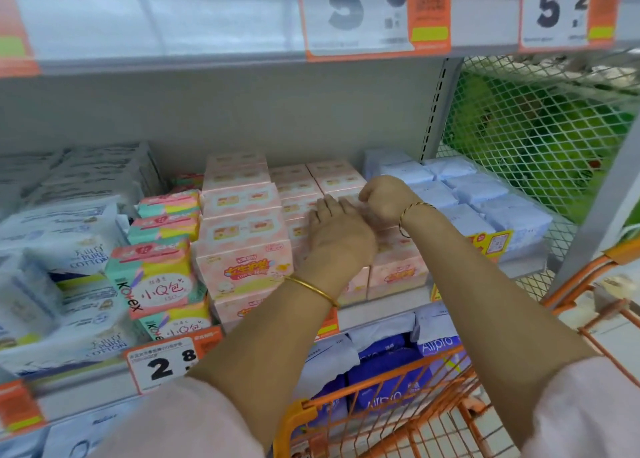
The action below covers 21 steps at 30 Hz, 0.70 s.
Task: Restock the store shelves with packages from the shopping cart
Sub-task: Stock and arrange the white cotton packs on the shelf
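Fingers of left hand [338, 237] lie flat on pink packages [242, 246]; right hand [387, 199] curls alongside, grip unclear.

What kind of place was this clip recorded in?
A shop aisle, most likely a supermarket: shelves stacked with pink packs, large price tags on the shelf edges, and an orange cart in front.
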Each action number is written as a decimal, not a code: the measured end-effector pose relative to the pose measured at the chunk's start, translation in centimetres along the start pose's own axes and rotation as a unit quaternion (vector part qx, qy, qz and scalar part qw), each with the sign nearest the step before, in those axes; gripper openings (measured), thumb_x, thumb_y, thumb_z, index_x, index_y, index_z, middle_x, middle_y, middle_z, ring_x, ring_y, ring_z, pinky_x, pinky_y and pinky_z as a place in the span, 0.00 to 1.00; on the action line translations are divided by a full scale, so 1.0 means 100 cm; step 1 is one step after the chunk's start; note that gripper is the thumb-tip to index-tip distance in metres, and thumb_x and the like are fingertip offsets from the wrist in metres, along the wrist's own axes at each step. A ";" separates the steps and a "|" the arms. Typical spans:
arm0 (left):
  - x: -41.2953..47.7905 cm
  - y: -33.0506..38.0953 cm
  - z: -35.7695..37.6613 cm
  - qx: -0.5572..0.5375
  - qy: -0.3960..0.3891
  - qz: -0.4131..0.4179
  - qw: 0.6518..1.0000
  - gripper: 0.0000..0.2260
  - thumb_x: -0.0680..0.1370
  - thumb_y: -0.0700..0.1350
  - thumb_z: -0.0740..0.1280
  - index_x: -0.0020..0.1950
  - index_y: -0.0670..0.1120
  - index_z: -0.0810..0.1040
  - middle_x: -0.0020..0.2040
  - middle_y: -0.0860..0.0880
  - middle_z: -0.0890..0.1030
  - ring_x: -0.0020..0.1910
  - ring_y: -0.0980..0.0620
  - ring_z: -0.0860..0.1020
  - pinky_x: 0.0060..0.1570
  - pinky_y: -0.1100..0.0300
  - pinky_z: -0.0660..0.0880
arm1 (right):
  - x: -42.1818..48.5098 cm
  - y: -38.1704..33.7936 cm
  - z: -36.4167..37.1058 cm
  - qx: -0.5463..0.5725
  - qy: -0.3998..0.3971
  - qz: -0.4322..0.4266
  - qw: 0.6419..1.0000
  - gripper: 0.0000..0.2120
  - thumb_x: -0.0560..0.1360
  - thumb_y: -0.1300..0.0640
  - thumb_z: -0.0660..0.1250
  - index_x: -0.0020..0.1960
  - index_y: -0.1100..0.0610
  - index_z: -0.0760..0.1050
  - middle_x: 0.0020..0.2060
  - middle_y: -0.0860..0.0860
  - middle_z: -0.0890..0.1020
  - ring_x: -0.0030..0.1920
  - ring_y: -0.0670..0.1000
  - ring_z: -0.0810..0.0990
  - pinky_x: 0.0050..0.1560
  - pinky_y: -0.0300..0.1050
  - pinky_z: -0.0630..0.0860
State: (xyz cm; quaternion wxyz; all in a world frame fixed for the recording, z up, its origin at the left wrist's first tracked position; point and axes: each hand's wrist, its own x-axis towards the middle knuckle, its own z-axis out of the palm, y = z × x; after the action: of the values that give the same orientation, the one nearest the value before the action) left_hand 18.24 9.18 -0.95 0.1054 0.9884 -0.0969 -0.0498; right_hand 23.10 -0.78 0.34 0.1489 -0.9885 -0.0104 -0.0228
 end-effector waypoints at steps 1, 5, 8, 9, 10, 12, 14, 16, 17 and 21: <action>0.003 -0.001 0.001 0.001 -0.001 -0.002 1.000 0.28 0.81 0.47 0.50 0.77 0.39 0.44 0.77 0.39 0.43 0.76 0.42 0.43 0.75 0.49 0.42 | 0.004 0.001 0.001 -0.012 0.002 -0.004 1.000 0.14 0.77 0.68 0.57 0.57 0.68 0.78 0.58 0.62 0.79 0.60 0.60 0.75 0.61 0.50 0.72; 0.012 -0.004 0.007 0.006 0.000 -0.006 1.000 0.26 0.82 0.47 0.47 0.77 0.39 0.45 0.77 0.39 0.44 0.76 0.42 0.43 0.75 0.49 0.41 | 0.023 -0.004 -0.006 -0.003 0.025 -0.003 1.000 0.16 0.76 0.70 0.55 0.59 0.70 0.76 0.60 0.64 0.77 0.62 0.61 0.74 0.62 0.51 0.70; 0.017 -0.005 0.008 -0.001 0.010 -0.008 1.000 0.25 0.82 0.49 0.46 0.77 0.40 0.46 0.77 0.40 0.44 0.76 0.42 0.44 0.75 0.49 0.41 | 0.044 -0.010 0.000 0.003 0.004 -0.002 1.000 0.12 0.76 0.69 0.55 0.51 0.68 0.76 0.60 0.63 0.77 0.61 0.61 0.74 0.59 0.46 0.72; 0.019 -0.006 0.007 -0.001 0.015 -0.009 1.000 0.26 0.82 0.49 0.46 0.77 0.40 0.46 0.77 0.40 0.45 0.77 0.43 0.44 0.75 0.49 0.41 | 0.049 -0.012 0.003 -0.001 -0.009 -0.004 1.000 0.10 0.76 0.68 0.55 0.41 0.65 0.74 0.57 0.64 0.78 0.57 0.61 0.75 0.52 0.44 0.73; 0.022 -0.007 0.007 0.002 0.017 -0.010 1.000 0.26 0.82 0.49 0.46 0.77 0.40 0.45 0.78 0.41 0.45 0.77 0.43 0.44 0.75 0.49 0.41 | 0.054 -0.012 0.007 -0.013 -0.024 -0.001 1.000 0.14 0.77 0.67 0.55 0.33 0.62 0.68 0.50 0.65 0.79 0.51 0.61 0.75 0.43 0.42 0.71; 0.025 -0.009 0.009 0.007 0.015 -0.009 1.000 0.26 0.82 0.50 0.45 0.77 0.40 0.45 0.78 0.41 0.44 0.77 0.44 0.43 0.75 0.49 0.40 | 0.059 -0.012 0.009 -0.026 -0.042 0.005 0.999 0.19 0.77 0.67 0.56 0.28 0.58 0.60 0.34 0.60 0.74 0.44 0.56 0.70 0.29 0.37 0.60; 0.026 -0.010 0.012 0.003 0.016 -0.008 1.000 0.26 0.82 0.50 0.44 0.77 0.41 0.45 0.78 0.41 0.44 0.77 0.44 0.42 0.75 0.49 0.40 | 0.064 -0.013 0.007 -0.036 -0.045 0.012 0.998 0.17 0.77 0.67 0.55 0.30 0.60 0.65 0.35 0.60 0.74 0.44 0.56 0.70 0.29 0.36 0.61; 0.026 -0.011 0.013 0.000 0.022 -0.008 1.000 0.26 0.82 0.51 0.44 0.77 0.42 0.45 0.78 0.42 0.43 0.77 0.45 0.41 0.75 0.49 0.39 | 0.070 -0.016 0.005 -0.048 -0.026 0.006 0.998 0.11 0.77 0.67 0.54 0.47 0.66 0.76 0.55 0.63 0.78 0.54 0.60 0.75 0.47 0.42 0.73; 0.026 -0.011 0.013 0.002 0.024 -0.008 1.000 0.26 0.82 0.51 0.44 0.77 0.42 0.45 0.78 0.42 0.43 0.77 0.45 0.41 0.75 0.49 0.39 | 0.074 -0.016 0.006 -0.051 -0.005 -0.007 0.999 0.14 0.77 0.66 0.55 0.59 0.66 0.75 0.62 0.62 0.75 0.61 0.60 0.73 0.58 0.44 0.72; 0.026 -0.014 0.013 0.008 0.020 -0.010 1.000 0.26 0.81 0.51 0.43 0.77 0.43 0.45 0.78 0.42 0.42 0.77 0.45 0.40 0.74 0.47 0.38 | 0.088 -0.019 0.014 -0.075 -0.009 -0.033 0.997 0.17 0.79 0.60 0.56 0.66 0.64 0.69 0.66 0.60 0.71 0.65 0.59 0.71 0.62 0.46 0.68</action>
State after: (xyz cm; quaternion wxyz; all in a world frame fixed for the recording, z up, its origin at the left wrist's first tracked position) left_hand 20.91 9.69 -2.68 0.0991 0.9910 -0.0848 -0.0300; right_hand 31.90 1.59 0.04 0.0737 -0.9962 -0.0427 -0.0194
